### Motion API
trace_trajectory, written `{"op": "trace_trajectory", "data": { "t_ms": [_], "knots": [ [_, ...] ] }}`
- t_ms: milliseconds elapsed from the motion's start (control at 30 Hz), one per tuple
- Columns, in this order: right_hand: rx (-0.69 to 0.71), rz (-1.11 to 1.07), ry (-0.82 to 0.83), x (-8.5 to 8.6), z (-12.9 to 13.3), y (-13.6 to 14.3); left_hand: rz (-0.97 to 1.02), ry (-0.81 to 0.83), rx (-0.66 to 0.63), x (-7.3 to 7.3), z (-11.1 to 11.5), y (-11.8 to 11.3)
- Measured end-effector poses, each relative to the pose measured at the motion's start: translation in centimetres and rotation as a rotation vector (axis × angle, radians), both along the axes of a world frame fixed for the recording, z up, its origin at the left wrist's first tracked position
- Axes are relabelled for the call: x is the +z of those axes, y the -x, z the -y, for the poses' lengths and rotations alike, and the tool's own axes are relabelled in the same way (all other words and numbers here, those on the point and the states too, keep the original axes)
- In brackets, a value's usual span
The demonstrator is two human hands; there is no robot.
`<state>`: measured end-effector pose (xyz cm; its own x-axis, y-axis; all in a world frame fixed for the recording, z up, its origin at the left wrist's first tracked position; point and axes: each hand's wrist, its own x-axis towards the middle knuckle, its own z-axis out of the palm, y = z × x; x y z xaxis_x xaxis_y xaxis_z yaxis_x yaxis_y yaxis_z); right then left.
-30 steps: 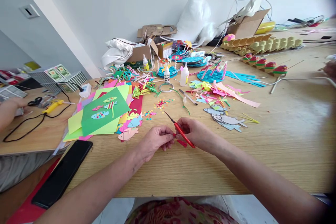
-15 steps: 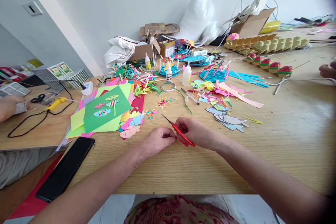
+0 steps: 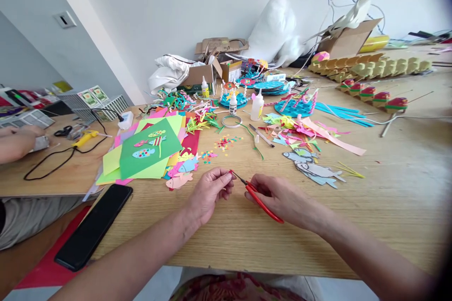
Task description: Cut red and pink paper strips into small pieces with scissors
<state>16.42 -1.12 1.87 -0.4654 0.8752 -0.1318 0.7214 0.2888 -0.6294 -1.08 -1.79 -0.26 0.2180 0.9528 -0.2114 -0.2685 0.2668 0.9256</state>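
My right hand (image 3: pixel 273 195) is closed round the red handles of a pair of scissors (image 3: pixel 262 203), whose dark pointed blades aim left. Between the thumb and fingertips of my left hand (image 3: pixel 216 191) is a tiny red piece of paper (image 3: pixel 231 173), right at the scissor tips. Whether the blades touch it I cannot tell. Beyond my hands lies a scatter of small coloured paper bits (image 3: pixel 226 143). Cut-out paper fish (image 3: pixel 179 180) rest left of my left hand, and grey and blue paper fish (image 3: pixel 312 169) lie right of my right hand.
Coloured paper sheets (image 3: pixel 151 150) are stacked at left, with a black phone (image 3: pixel 94 225) near the edge. Glue bottles (image 3: pixel 257 106), a tape ring (image 3: pixel 231 122) and paper strips (image 3: pixel 328 136) lie farther back. Another person's hand (image 3: pixel 21 142) is at far left beside a yellow glue gun (image 3: pixel 85 138).
The scissors have turned from pointing up and away to pointing at my left fingertips. My left hand has rotated and lifted the red paper piece. The whole view has shifted slightly.
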Motion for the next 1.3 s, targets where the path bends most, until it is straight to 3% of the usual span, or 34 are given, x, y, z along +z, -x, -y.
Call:
{"op": "trace_trajectory", "data": {
  "t_ms": [233,1300],
  "knots": [
    [0.005,0.01,-0.042,-0.14,0.2,-0.06,0.024,-0.005,0.039,0.04,-0.03,-0.26],
    [-0.024,0.175,-0.157,-0.68,0.53,-0.12,-0.171,-0.052,-0.04,0.1,-0.25,-0.18]
  ]
}}
